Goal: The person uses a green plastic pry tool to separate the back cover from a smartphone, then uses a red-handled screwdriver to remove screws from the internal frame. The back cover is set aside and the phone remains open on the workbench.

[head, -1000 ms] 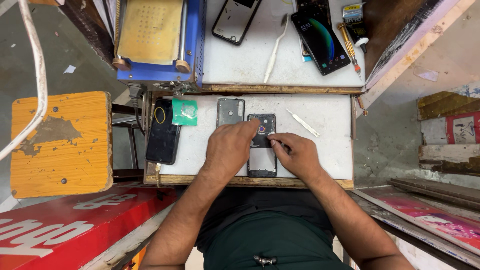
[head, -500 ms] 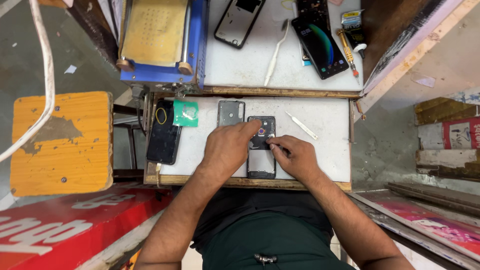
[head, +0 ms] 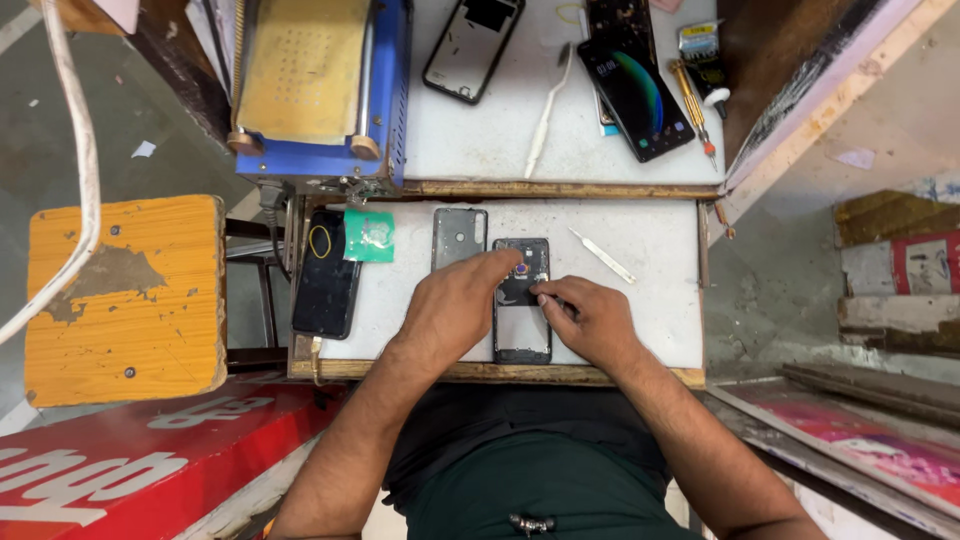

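An opened dark phone body (head: 522,335) lies flat on the small white work board (head: 650,300) in front of me. My left hand (head: 455,305) rests on its upper left edge, fingers pressing down on it. My right hand (head: 588,318) sits at its right side, fingertips pinched over the upper inside part, near the round camera piece. Whether a small tool is in the pinch is too small to tell. A grey phone back cover (head: 459,236) lies just beyond my left hand.
A black phone (head: 325,275) and a green card (head: 368,236) lie at the board's left; a white pry tool (head: 602,256) at the right. Behind are a blue heating machine (head: 318,90), a phone frame (head: 472,48), a lit phone (head: 636,92), a screwdriver (head: 694,108). An orange stool (head: 125,290) stands left.
Both hands stay on the phone body; my right fingertips have shifted slightly over its upper part. Nothing else has moved.
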